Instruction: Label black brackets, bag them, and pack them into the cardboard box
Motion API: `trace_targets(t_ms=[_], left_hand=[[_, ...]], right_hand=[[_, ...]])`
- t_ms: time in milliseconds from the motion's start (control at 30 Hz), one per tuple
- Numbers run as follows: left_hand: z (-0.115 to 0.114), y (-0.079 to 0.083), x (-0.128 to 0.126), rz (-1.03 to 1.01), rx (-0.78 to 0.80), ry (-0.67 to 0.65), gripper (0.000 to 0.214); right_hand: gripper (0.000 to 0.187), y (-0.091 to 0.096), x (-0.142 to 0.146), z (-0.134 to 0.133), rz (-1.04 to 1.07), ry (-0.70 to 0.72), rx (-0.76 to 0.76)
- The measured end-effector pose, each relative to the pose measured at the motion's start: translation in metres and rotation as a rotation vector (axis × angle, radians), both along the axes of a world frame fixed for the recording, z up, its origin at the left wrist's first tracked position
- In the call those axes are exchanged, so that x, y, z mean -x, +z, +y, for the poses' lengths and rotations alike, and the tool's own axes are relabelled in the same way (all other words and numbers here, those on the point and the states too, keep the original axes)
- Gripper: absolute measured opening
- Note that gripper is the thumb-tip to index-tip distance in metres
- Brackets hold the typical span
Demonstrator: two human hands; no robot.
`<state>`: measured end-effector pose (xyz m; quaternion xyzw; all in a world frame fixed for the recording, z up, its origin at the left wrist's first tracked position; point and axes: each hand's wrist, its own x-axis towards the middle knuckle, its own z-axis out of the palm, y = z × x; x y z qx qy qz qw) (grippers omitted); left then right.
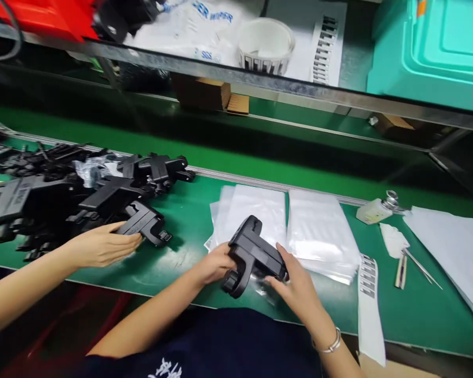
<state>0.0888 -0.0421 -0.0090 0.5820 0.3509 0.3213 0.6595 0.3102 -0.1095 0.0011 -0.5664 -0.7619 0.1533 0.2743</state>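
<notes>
Between my two hands is a black plastic clamp-like bracket [256,254], tilted above the front of the green table. My left hand [216,264] grips its lower left end, with the fingertips partly hidden behind it. On the other end, my right hand [297,286] has its thumb and fingers closed around the edge. Stacks of clear plastic bags [319,226] lie just behind the bracket. To the left, a co-worker's hand [102,245] holds a similar black bracket [142,224] beside a heap of such brackets [106,197].
At right are a small bottle [376,210], tweezers [421,269], a strip of labels [368,294] and white paper sheets [453,247]. Overhead, a metal-edged shelf [220,73] carries a label roll [266,44], a teal bin [433,63] and a red bin [55,18].
</notes>
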Motion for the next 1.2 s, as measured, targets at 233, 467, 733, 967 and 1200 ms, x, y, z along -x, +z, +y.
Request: trace_targets(t_ms=[233, 467, 733, 967, 1200], left_hand=[[0.009, -0.002, -0.004, -0.003, 0.080, 0.045, 0.060], [0.002, 0.002, -0.004, 0.174, -0.188, 0.042, 0.067], [0.003, -0.003, -0.015, -0.086, 0.333, 0.121, 0.055], [0.008, 0.013, 0.000, 0.156, -0.369, -0.076, 0.065], [0.007, 0.016, 0.004, 0.239, -0.740, -0.149, 0.045]], right_hand=[[0.053, 0.013, -0.036, -0.017, 0.006, -0.001, 0.005], [0.049, -0.002, -0.031, -0.005, 0.818, -0.250, 0.587], [0.025, 0.013, -0.040, -0.008, 0.176, 0.050, -0.102], [0.036, 0.000, -0.061, -0.007, 0.193, -0.048, -0.187], [0.044, -0.012, -0.060, -0.010, 0.186, -0.116, -0.281]])
